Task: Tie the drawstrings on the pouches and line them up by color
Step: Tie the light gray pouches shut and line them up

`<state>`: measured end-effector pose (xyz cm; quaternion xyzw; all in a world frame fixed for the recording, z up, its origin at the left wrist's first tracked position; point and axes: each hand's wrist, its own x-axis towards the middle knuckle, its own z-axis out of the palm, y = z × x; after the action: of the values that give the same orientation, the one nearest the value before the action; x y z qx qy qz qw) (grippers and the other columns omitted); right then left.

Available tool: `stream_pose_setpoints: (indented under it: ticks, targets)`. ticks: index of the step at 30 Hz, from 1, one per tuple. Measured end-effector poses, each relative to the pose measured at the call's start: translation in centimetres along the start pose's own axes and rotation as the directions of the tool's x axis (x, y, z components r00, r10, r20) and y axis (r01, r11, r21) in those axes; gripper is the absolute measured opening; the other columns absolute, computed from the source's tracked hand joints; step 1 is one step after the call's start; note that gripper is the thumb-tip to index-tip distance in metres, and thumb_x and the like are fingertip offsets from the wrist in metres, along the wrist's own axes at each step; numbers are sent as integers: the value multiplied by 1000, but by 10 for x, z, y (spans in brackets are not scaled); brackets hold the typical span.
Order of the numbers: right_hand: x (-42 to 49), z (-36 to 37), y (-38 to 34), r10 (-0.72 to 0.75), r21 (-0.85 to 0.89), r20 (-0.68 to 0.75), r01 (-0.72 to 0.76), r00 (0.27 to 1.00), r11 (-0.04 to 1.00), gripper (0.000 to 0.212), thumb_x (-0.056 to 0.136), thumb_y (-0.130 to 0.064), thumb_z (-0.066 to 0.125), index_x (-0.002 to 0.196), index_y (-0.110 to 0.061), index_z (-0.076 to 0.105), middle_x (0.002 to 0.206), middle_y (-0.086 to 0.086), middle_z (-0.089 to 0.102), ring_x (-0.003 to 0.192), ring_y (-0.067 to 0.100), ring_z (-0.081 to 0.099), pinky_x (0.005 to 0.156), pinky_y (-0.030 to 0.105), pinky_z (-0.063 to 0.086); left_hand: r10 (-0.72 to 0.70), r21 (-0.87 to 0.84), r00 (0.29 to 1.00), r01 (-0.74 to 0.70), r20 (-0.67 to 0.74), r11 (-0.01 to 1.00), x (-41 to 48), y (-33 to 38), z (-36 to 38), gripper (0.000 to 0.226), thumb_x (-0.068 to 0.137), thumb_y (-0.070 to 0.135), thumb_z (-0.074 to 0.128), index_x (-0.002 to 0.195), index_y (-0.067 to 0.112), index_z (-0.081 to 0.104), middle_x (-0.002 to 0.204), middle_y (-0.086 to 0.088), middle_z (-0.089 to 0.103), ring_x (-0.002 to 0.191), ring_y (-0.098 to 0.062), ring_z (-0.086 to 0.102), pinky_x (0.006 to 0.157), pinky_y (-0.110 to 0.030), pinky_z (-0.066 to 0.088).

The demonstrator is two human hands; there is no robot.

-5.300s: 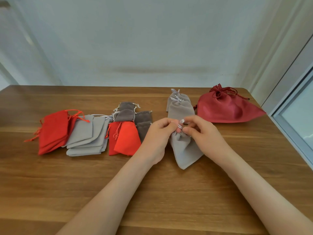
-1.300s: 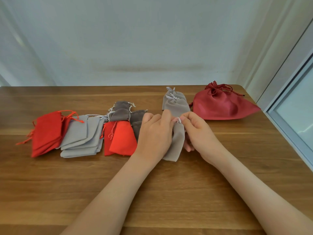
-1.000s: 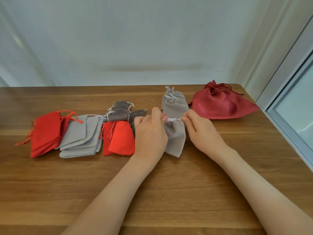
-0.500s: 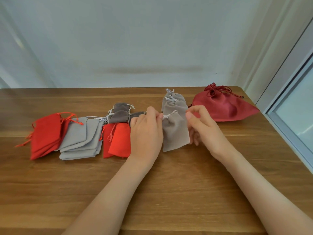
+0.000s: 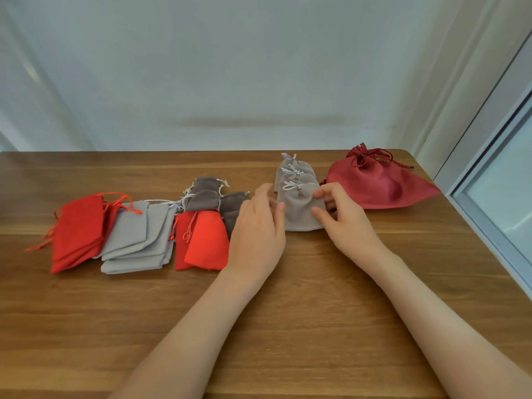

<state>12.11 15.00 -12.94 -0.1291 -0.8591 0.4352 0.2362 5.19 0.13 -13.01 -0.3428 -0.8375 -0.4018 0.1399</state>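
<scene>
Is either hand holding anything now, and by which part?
Left hand holds nothing. Right hand has thumb and fingertip on the right edge of the nearest grey pouch; pinch or mere touch cannot be told.

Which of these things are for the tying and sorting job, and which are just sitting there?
For the job: the grey pouch between the left hand and right hand; two tied grey pouches behind it; flat grey pouches; red pouches; orange pouches; brown-grey pouches.

Just lying about: probably the big dark red bag, already tied; the window.
</scene>
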Motion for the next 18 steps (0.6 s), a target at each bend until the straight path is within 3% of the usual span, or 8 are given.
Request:
stream_pose_setpoints:
  ticks: [3,8,14,18]
  targets:
    - [2,2,5,18,-187,7,-16,1000,982,23,89,-13,59,108,-23,51,94,-16,50,98,14,50,91,36,38,-6,19,998,5,55,1000,0,-4,4,33,97,15,47,129,10,43,108,-4,61,101,-23,50,79,-27,34]
    - [1,6,10,-4,-410,-63,-22,998,912,22,86,-19,62,108,-19,58,112,-5,44,100,11,32,82,28,21,15,88,992,-26,129,996,-1,-4,3,29,96,12,46,125,7,49,113,-10,60,104,-25,50,83,-28,36]
    - [-4,7,7,-110,-414,-191,22,975,910,23,83,-17,63,106,-18,60,118,0,43,105,14,33,84,29,21,96,178,990,-113,99,978,0,-8,1,27,90,14,44,110,8,60,104,-10,62,92,-27,55,78,-36,43]
    - [-12,6,-4,-197,-381,-152,126,969,916,34,82,-19,60,116,-20,53,122,-3,42,105,4,27,86,29,22,64,257,995,-81,72,963,4,-6,-16,23,89,8,46,106,9,62,104,-11,59,94,-30,52,75,-39,44]
